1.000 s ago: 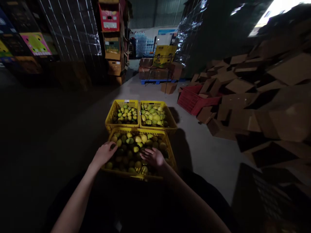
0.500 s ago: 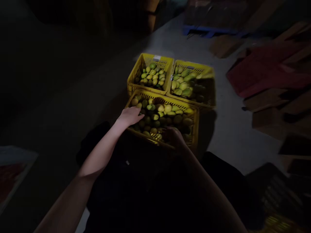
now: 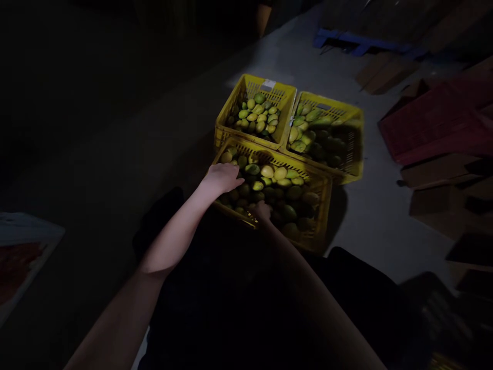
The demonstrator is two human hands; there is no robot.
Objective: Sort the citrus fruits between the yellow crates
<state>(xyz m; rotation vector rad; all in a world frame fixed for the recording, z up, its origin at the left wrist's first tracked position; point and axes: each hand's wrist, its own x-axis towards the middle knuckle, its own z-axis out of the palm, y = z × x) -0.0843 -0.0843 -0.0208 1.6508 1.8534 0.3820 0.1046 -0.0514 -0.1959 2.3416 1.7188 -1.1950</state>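
Three yellow crates stand together on the floor, all holding green and yellow fruit. Over the left part of the near crate (image 3: 328, 205) is my left hand (image 3: 224, 177), thumb apart from the fingers, above the fruit with nothing visibly held. My right hand (image 3: 262, 210) reaches into the same crate near its front edge, low among shaded fruit; its fingers are too dark to make out. Behind are the back left crate (image 3: 222, 126) and the back right crate (image 3: 356, 149). Brighter yellow fruit (image 3: 280, 173) lies in the near crate's middle.
On the right are a red crate (image 3: 435, 123) and cardboard boxes (image 3: 435, 203). A blue pallet (image 3: 362, 43) stands at the back. A pale-edged container (image 3: 34, 226) with reddish contents is at the far left. Deep shadow covers the left side.
The view has shifted, so the crates appear further right. My right hand has moved left within the near crate, closer to my left hand, which stays over its left part.
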